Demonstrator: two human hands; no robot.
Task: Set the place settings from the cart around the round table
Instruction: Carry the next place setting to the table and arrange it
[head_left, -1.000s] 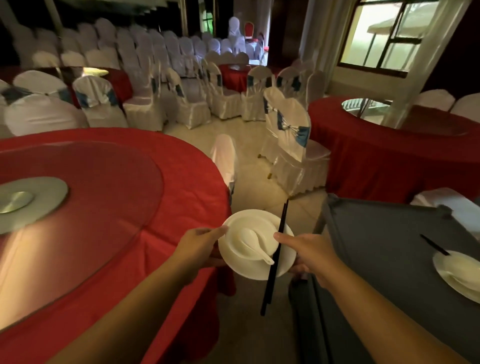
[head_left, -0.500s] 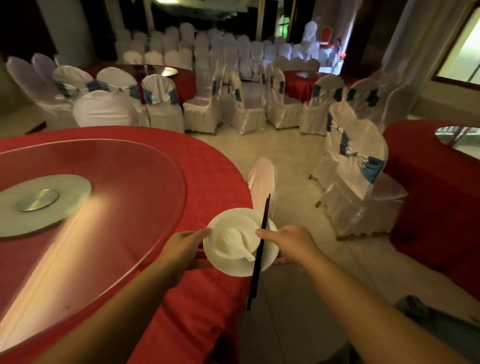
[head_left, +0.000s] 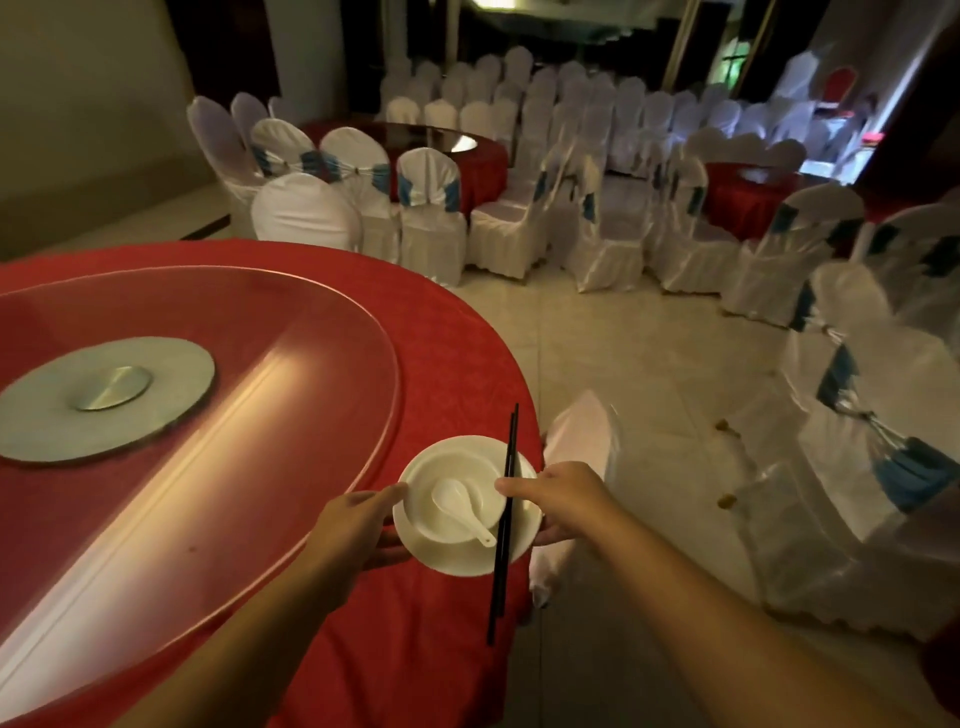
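We hold a white plate (head_left: 457, 553) over the edge of the red round table (head_left: 441, 353), our left hand (head_left: 358, 525) gripping its left rim and our right hand (head_left: 558, 496) its right, thumb pinning black chopsticks (head_left: 503, 525). A bowl (head_left: 457, 499) with a spoon (head_left: 460, 504) sits on it.

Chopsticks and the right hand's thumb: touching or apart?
Touching. In the head view the right hand lays its thumb over the black chopsticks, pinning them against the rim of the white plate, with no gap showing.
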